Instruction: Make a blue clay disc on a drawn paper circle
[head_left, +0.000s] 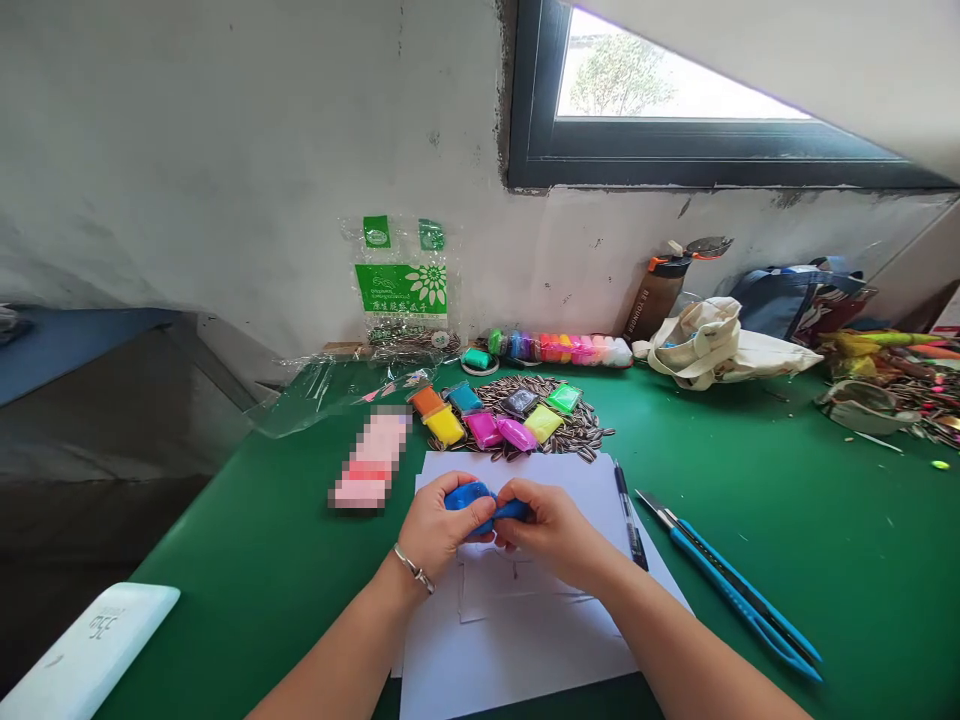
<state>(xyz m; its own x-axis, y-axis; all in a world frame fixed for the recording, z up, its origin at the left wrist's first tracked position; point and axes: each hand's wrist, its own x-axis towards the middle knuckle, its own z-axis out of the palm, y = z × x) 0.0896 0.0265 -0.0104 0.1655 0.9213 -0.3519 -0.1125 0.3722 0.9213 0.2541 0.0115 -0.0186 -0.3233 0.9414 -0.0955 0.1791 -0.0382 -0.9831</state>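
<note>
Over white paper sheets [510, 640], my left hand [442, 520] is closed around a smooth lump of blue modelling clay [469, 495]. My right hand [551, 525] pinches the clay's right end between thumb and fingers. Both hands almost meet, so the part of the clay between them is partly hidden. Just beyond the paper, a heap of striped sunflower seeds [589, 415] carries several small packets of coloured clay, among them a yellow packet [445, 427] and a purple packet [517, 434].
A black pen [631, 515] lies along the paper's right edge, beside a blue utility knife [739, 585] with its blade end pointing away. Against the wall stand a clear seed bag [405, 290], a row of clay packs [562, 348] and a bottle [656, 295]. A white device [97, 640] sits front left.
</note>
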